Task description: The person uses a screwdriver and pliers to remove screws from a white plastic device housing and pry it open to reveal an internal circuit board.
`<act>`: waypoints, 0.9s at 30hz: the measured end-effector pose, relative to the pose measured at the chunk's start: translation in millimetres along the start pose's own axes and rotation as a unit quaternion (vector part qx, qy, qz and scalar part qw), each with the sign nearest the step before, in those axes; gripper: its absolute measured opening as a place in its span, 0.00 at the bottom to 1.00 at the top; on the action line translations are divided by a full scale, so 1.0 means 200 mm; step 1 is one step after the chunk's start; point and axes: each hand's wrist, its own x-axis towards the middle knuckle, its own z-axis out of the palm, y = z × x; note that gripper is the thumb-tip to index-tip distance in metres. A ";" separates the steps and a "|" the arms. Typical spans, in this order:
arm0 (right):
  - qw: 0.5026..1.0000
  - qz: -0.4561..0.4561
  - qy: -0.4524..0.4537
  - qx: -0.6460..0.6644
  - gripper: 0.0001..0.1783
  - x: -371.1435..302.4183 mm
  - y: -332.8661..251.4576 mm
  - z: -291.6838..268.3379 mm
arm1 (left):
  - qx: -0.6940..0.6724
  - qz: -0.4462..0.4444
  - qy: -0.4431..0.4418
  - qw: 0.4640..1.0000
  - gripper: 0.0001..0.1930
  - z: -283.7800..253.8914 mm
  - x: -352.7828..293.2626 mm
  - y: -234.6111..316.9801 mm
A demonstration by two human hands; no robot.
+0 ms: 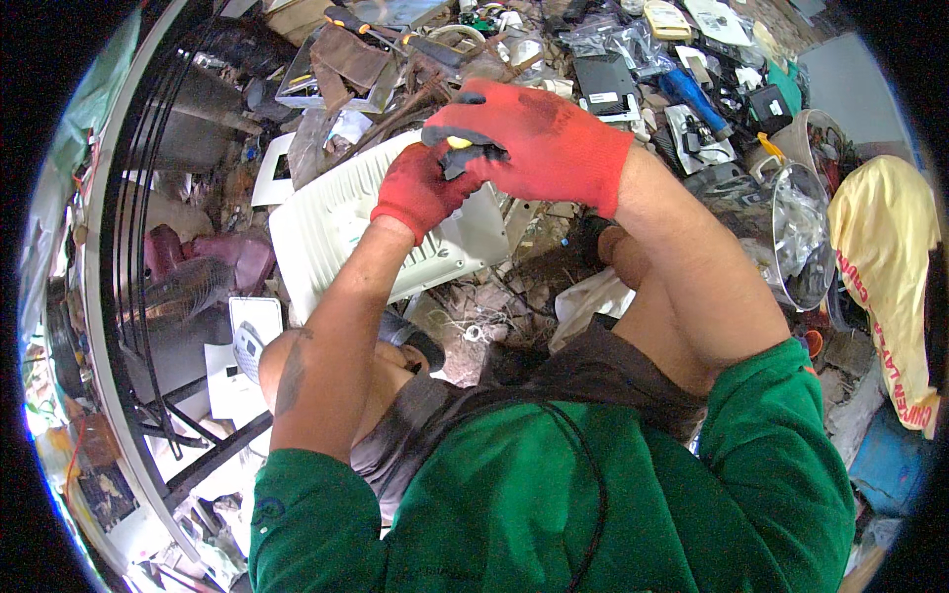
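My right hand (544,143), in a red work glove with dark fingertips, is closed around a tool handle (459,143). Only a yellow-and-black bit of that handle shows between the fingers, so its kind is hidden. Just beneath and to the left, my left hand (425,190) wears a matching glove. Its fingers curl together close to the right hand, and what they grip is covered. Both hands are over a white plastic housing (326,232) with ribbed vent slots, tilted in front of my knees. The housing's far right part is hidden behind the gloves.
Screwdrivers (432,51) with black-and-yellow handles lie beyond the housing. A black flat box (605,83), a blue tube-shaped item (694,102) and bagged parts crowd the far right. Clear buckets (803,237) and a yellow sack (880,237) stand right; a metal frame (104,247) borders the left.
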 end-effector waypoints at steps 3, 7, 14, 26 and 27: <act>0.999 -0.035 0.007 0.018 0.24 0.01 0.01 0.01 | -0.048 0.009 0.009 0.999 0.21 -0.01 -0.01 0.02; 0.997 -0.044 0.040 0.047 0.26 0.02 0.00 0.05 | -0.089 -0.025 0.018 0.996 0.22 -0.01 -0.03 -0.05; 0.999 -0.029 -0.019 0.033 0.29 0.03 0.04 0.05 | -0.037 0.034 0.055 0.997 0.22 -0.04 -0.03 0.06; 0.993 -0.047 0.050 0.101 0.24 0.03 0.08 0.04 | -0.147 -0.105 -0.062 0.982 0.16 -0.08 0.00 0.08; 0.993 -0.031 0.062 0.099 0.24 0.03 0.09 0.03 | -0.154 -0.075 -0.034 0.985 0.15 -0.08 -0.01 0.07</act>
